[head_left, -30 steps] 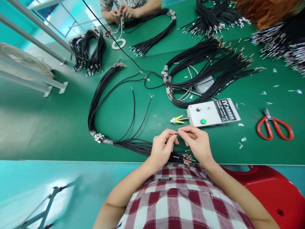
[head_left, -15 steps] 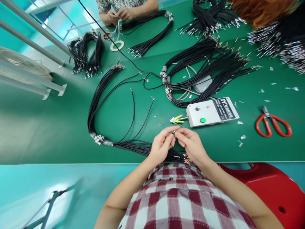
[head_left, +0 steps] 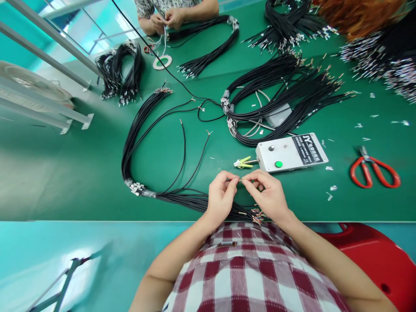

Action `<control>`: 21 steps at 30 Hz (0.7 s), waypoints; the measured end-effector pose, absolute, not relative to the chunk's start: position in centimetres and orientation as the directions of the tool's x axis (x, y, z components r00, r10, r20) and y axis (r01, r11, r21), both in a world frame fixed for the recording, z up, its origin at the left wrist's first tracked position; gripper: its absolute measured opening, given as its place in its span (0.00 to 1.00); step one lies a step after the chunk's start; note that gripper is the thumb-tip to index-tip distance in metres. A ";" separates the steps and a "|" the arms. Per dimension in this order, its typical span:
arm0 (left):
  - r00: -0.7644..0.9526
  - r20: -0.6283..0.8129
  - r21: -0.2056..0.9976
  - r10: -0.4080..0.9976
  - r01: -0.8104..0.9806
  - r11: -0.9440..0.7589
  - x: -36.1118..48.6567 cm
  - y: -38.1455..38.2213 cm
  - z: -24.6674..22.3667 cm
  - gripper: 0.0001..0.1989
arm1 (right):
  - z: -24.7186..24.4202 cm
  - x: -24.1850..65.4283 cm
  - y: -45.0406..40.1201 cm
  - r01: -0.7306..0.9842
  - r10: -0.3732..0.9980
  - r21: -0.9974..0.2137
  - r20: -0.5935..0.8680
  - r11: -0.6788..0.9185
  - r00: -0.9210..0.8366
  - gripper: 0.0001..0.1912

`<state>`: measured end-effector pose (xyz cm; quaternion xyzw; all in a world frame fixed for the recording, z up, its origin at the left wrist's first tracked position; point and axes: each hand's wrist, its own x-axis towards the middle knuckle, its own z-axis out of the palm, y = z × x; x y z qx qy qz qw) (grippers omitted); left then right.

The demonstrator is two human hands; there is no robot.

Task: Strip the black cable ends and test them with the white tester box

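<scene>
Closely, our left hand (head_left: 221,195) and right hand (head_left: 267,193) are facing each other, both pinching narrowly at a thin wire end (head_left: 240,180); the fingers are hiding which one is bearing it. Below them, the black cable bundle (head_left: 182,200) is running along the tabletop (head_left: 81,173) near its front edge, its long axis stretching leftward from under our left hand, the nearer one, then curving away from us in a broad hook. Its bared, coppery tips (head_left: 258,215) are fanning out between our wrists. Glossy wrap and small white connectors (head_left: 137,188) are binding the smooth, rubbery strands at the bend. Just beyond our fingertips, a yellow clip (head_left: 243,162) is sticking out from a flat, pale box (head_left: 286,152), which is lying nearer our right hand. Toward the right edge, red-handled pliers (head_left: 367,169) are lying with looped grips toward us. Across the far side, a co-worker's hands (head_left: 167,21) are working above a flat white ring (head_left: 162,63).
</scene>
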<state>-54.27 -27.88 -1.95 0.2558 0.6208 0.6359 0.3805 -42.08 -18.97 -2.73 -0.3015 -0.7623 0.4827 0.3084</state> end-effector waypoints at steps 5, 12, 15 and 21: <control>-0.541 -0.151 0.983 0.827 -0.167 0.071 -55.1 -27.5 -1.8 0.16 | -1.7 -40.7 -17.8 0.348 0.597 -0.542 0.396 0.765 -0.698 0.09; -0.484 0.050 0.969 0.874 0.237 0.076 -56.0 -27.5 -2.4 0.08 | -0.7 -42.5 -16.8 0.250 0.268 -0.100 0.439 0.963 -0.857 0.08; -0.460 0.189 0.887 0.867 0.459 0.050 -56.9 -27.2 -2.7 0.08 | -0.6 -43.1 -15.6 0.264 0.266 -0.059 0.398 0.963 -0.878 0.07; -0.548 0.029 0.963 0.836 0.239 0.124 -58.7 -26.2 -4.0 0.08 | -0.8 -44.4 -12.9 0.347 0.328 0.043 0.230 0.937 -0.916 0.11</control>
